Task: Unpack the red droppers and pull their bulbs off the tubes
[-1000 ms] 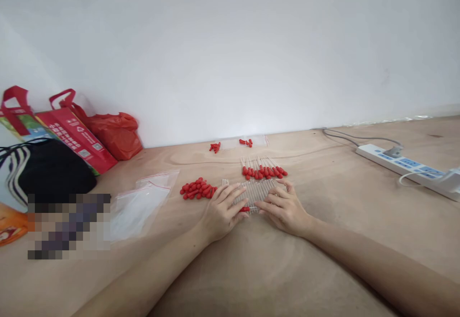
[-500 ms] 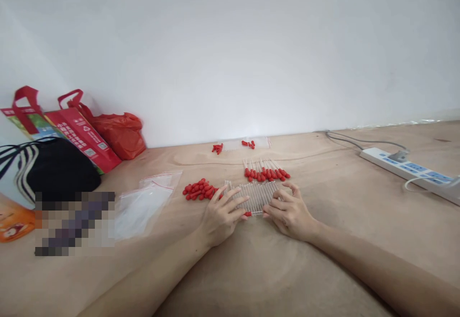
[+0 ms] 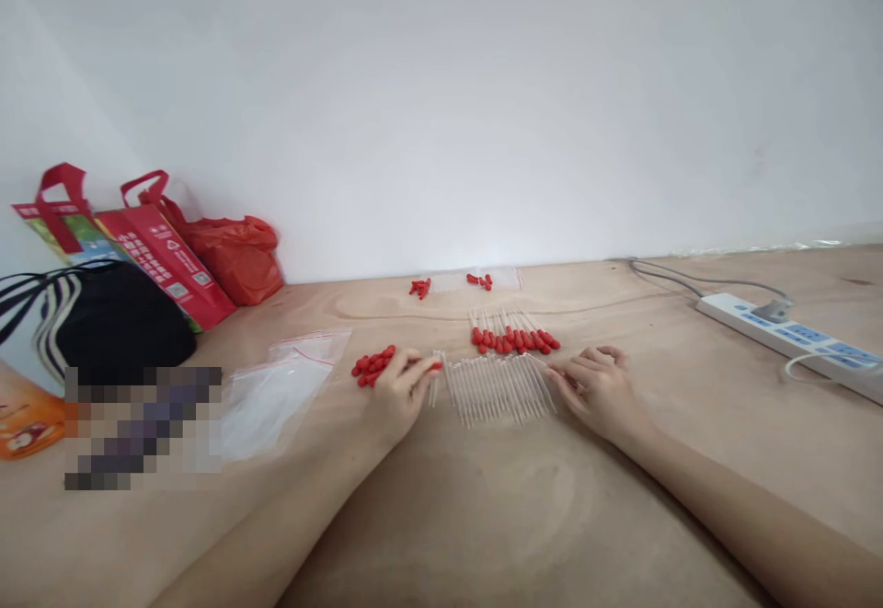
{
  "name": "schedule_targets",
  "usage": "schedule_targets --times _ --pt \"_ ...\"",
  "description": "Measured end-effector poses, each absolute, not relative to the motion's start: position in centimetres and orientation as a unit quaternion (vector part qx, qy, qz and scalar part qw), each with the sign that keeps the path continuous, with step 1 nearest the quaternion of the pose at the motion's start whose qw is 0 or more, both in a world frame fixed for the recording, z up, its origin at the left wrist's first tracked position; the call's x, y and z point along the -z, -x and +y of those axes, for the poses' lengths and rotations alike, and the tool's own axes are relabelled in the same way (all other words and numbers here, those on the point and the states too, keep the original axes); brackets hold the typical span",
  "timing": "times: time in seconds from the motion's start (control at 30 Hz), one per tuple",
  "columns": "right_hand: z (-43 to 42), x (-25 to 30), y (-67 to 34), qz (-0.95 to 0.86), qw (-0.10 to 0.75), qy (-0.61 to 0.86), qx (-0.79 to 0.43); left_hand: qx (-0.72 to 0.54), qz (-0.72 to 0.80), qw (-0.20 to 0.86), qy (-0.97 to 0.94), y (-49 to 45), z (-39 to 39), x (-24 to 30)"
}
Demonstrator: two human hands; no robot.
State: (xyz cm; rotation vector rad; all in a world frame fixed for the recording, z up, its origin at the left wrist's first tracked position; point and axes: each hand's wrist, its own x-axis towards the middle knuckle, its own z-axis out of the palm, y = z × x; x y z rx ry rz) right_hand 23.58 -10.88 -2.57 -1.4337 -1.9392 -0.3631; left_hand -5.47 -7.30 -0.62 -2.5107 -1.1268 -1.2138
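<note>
A row of clear glass tubes (image 3: 498, 386) lies side by side on the wooden table (image 3: 524, 516). My left hand (image 3: 398, 392) rests at the row's left end, fingers curled and pinching a red rubber cap (image 3: 433, 366) beside a loose heap of red caps (image 3: 372, 364). My right hand (image 3: 599, 389) lies at the row's right end, fingers curled down near the tube tips; nothing shows in it. Behind the row lies a second batch of tubes with red caps fitted (image 3: 514, 337).
Clear zip bags (image 3: 276, 392) lie to the left. Red bags (image 3: 186, 249) and a black bag (image 3: 117, 323) stand against the wall at far left. A few red caps (image 3: 448, 283) lie on plastic by the wall. A white power strip (image 3: 786, 337) with cables sits at right.
Both hands have come off the row of tubes and moved apart, the left toward the cap heap with a red cap, the right to the row's right end. The view shifted slightly.
</note>
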Motion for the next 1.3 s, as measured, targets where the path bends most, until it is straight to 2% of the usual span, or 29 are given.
schedule_targets --times 0.17,0.4,0.67,1.13,1.3 --pt "-10.3 3.1 -23.4 -0.714 0.307 0.612 0.151 0.468 -0.528 0.068 0.706 9.4 -4.7 -1.0" --pt "-10.3 3.3 -22.4 -0.718 0.251 0.634 0.142 0.405 -0.661 -0.061 0.629 13.4 -2.6 -0.8" --pt "-10.3 3.3 -22.1 -0.735 0.247 0.621 0.114 0.316 -0.695 -0.094 0.639 13.4 -1.6 0.3" --pt "-10.1 2.8 -22.6 -0.724 0.258 0.636 0.061 0.332 -0.687 -0.086 0.641 14.8 -1.3 0.5" --pt "-10.1 2.6 -22.6 -0.719 0.273 0.638 0.045 0.359 -0.67 -0.015 0.65 13.8 -2.0 -0.9"
